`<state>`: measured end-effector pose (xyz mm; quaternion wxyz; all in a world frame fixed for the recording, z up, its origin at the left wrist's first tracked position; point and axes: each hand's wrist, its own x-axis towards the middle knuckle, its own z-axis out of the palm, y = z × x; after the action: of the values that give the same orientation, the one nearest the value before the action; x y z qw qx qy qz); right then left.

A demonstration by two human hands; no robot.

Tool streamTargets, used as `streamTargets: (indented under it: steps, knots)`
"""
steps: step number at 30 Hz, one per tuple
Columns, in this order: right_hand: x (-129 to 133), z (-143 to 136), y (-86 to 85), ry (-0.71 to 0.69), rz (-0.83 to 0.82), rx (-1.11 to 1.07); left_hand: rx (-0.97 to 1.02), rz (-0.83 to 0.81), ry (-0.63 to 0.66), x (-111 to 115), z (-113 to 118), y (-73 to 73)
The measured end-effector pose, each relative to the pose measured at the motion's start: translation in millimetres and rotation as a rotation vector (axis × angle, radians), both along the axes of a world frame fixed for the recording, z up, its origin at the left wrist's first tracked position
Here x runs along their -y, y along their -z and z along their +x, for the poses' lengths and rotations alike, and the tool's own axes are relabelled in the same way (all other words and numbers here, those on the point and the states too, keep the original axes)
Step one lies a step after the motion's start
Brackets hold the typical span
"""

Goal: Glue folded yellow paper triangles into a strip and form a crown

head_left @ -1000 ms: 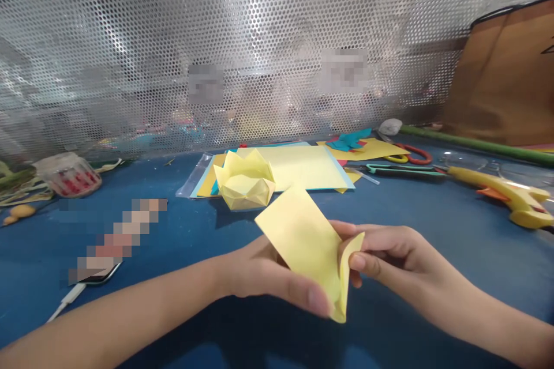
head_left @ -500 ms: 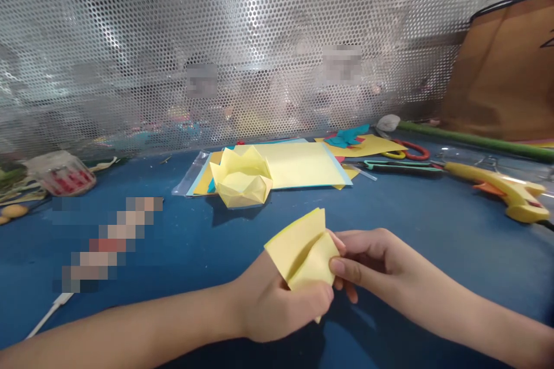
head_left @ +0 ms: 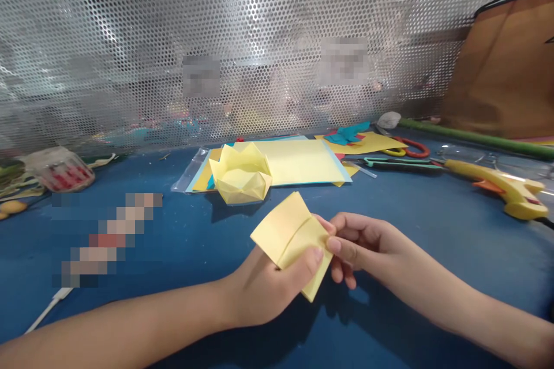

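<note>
A folded yellow paper (head_left: pixel 281 228) is held above the blue table. My left hand (head_left: pixel 277 282) grips it from below and the left, thumb across its front and the other fingers hidden behind. At the paper's right corner, the thumb and forefinger of my right hand (head_left: pixel 363 248) pinch the edge; the lower fingers are curled. Beyond the hands stands a pale yellow folded paper bowl (head_left: pixel 242 176) with a pointed rim. It is next to a stack of coloured sheets, with a pale yellow sheet (head_left: pixel 303 161) on top.
Scissors (head_left: pixel 415 149), a teal-edged cutter (head_left: pixel 402 164) and a yellow glue gun (head_left: pixel 497 181) lie at the right. Behind them are a green stem (head_left: pixel 476 137) and a brown bag (head_left: pixel 502 69). At left stand a plastic-wrapped jar (head_left: pixel 60 170) and a white cable (head_left: pixel 45 311). A perforated metal screen (head_left: pixel 259 29) rises behind.
The folded paper has turned and lies flatter, its gap narrowed. My left thumb has moved up over its front, and both hands have shifted slightly up and to the left.
</note>
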<state>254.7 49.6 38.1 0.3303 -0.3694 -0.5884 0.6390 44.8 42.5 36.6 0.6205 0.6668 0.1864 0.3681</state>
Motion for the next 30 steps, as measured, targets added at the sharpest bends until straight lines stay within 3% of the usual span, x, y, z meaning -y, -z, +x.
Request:
streamTargets:
  steps: [12,20,25,30]
  knots:
    - [0.6,7.0,-3.5,-0.130,0.009,-0.020,0.073,-0.060,0.140,-3.4,-4.9,5.8]
    - [0.6,6.6,-1.0,-0.092,0.072,-0.006,0.038,-0.127,0.105,-6.2,-5.5,6.9]
    - [1.9,4.1,-3.8,-0.011,0.095,-0.019,-0.029,-0.209,0.019,-8.0,-9.1,8.6]
    - [5.1,3.3,-7.2,0.082,0.183,0.039,-0.139,-0.207,0.031,-8.8,-8.3,2.8]
